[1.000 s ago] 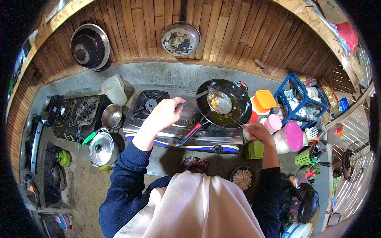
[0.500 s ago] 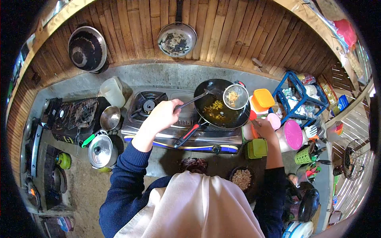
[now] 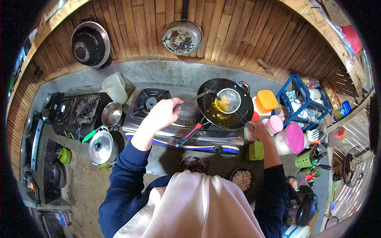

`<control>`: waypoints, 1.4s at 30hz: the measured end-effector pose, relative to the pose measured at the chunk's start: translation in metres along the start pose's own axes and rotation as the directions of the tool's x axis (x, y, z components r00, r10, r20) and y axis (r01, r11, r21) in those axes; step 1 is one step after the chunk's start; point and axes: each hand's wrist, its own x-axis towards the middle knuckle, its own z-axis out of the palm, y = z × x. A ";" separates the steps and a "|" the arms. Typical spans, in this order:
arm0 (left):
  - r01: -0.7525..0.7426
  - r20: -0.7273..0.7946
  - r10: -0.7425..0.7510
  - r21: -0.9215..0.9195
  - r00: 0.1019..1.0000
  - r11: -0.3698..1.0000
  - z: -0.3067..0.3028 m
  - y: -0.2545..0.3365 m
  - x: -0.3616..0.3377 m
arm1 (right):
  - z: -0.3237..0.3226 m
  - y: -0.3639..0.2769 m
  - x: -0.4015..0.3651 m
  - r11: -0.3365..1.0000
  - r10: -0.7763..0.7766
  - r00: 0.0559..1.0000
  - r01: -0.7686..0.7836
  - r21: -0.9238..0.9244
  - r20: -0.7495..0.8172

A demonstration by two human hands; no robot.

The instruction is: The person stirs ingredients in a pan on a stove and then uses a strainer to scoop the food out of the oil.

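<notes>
My left hand [image 3: 165, 113] is closed round the handle of a dark spatula [image 3: 194, 99], whose tip reaches to the left part of the black wok [image 3: 204, 113]. With my right hand [image 3: 258, 131] I grip the handle of a round strainer [image 3: 234, 99]. The strainer is over the middle of the wok, with yellowish bits in it. Oil and some golden pieces show in the wok beneath. The wok sits on the right burner of the silver stove [image 3: 186, 137], its black and red handle pointing toward the front left.
Left of the stove are a lidded pot [image 3: 101, 146], a small metal pan [image 3: 112, 114] and a grill [image 3: 79, 111]. On the right stand an orange-lidded container [image 3: 267, 100], a pink-lidded tub [image 3: 294, 137] and a blue basket [image 3: 303, 104]. A bowl of brownish food [image 3: 241, 179] is near my body.
The strainer in my right hand has moved left and lower, from the wok's right side over its middle. My left hand keeps its hold on the spatula. The view has shifted slightly.
</notes>
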 end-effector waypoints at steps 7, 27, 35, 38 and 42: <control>-0.013 -0.006 0.013 -0.001 1.000 1.000 -0.003 0.002 0.001 | -0.007 -0.054 -0.015 0.960 0.036 0.956 -0.114 0.255 0.291; 0.002 0.009 -0.001 -0.051 1.000 0.999 -0.006 0.005 -0.001 | -0.064 -0.023 -0.029 0.999 -0.011 1.000 0.012 0.045 -0.030; -0.050 -0.026 0.050 -0.038 0.998 0.998 -0.005 0.000 -0.006 | -0.069 -0.039 -0.043 0.995 0.089 0.996 -0.087 -0.044 0.030; -0.052 -0.040 0.050 -0.049 0.998 0.997 -0.004 -0.001 -0.007 | -0.061 -0.036 -0.046 0.997 0.063 0.991 -0.057 -0.048 0.117; 0.002 -0.007 -0.002 -0.044 1.000 0.999 -0.009 0.005 -0.010 | -0.052 -0.050 -0.047 0.990 0.109 0.965 -0.128 0.065 0.240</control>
